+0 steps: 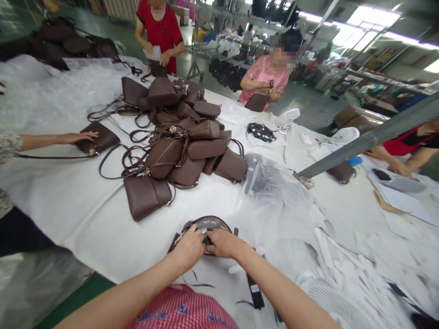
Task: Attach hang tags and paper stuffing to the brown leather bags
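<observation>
A dark brown bag (214, 222) lies on the white table (113, 242), close in front of me. My left hand (190, 246) is closed at the bag's left side, its fingertips at the opening. From the right, my right hand (221, 242) reaches into the same opening with bent fingers. Both hands nearly meet at the bag's middle, beside a small white piece. What the fingertips grip is too small to make out. Beyond the bag rises a pile of brown bags (206, 150) with thin straps.
Clear plastic bags (270, 183) lie right of the pile. A co-worker's hand (80, 137) rests on a bag at left. Black tags (255, 292) and a white fan (329, 297) are by my right arm. A grey metal post (360, 144) slants at right. Other people work across the table.
</observation>
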The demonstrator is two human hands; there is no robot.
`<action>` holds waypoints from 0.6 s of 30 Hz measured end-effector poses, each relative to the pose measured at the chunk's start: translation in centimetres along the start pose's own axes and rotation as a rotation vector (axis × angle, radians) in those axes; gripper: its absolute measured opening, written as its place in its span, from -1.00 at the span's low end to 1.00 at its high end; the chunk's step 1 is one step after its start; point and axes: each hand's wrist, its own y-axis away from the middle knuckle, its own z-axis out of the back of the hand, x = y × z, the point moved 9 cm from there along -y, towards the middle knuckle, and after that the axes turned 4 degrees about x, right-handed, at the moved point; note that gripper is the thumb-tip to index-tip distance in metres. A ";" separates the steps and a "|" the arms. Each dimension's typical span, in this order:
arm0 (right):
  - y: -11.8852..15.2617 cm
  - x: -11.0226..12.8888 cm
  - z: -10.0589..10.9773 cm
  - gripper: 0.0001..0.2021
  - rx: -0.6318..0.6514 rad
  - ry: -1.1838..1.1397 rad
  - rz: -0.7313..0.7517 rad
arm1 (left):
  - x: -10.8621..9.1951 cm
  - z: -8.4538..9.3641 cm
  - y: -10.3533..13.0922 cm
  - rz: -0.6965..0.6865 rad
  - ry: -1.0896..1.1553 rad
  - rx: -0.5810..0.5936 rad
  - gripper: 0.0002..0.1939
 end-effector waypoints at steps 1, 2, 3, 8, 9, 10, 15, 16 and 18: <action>1.2 -0.3 0.8 -0.71 -0.057 -0.013 0.028 | 0.0 0.3 0.0 0.002 -0.030 0.031 -0.79; 2.4 -0.8 1.6 -0.71 -0.133 -0.033 0.054 | -0.1 0.6 0.0 0.002 -0.050 0.060 -0.80; 3.6 -1.6 2.4 -0.71 -0.229 -0.059 0.068 | -0.3 1.1 0.1 0.002 -0.064 0.082 -0.83; 8.3 -7.1 2.5 -0.52 -0.640 -0.079 0.040 | -1.3 3.9 0.2 0.052 -0.012 0.076 -0.78; 8.5 -7.5 1.7 -0.45 -0.661 -0.056 0.054 | -1.5 4.4 0.0 0.055 0.019 0.049 -0.78; 8.5 -7.8 1.0 -0.40 -0.672 -0.031 0.071 | -1.8 4.8 -0.1 0.048 0.051 0.021 -0.80; 7.6 -7.7 -0.5 -0.70 -0.656 0.032 0.054 | -2.7 3.6 -1.9 -0.045 0.128 0.038 -0.90; 7.5 -7.7 -0.4 -0.77 -0.639 0.012 0.034 | -2.7 3.1 -2.3 -0.057 0.132 0.060 -0.90; 7.6 -7.8 -0.3 -0.86 -0.597 -0.052 -0.002 | -2.4 2.3 -3.1 -0.041 0.154 0.100 -0.88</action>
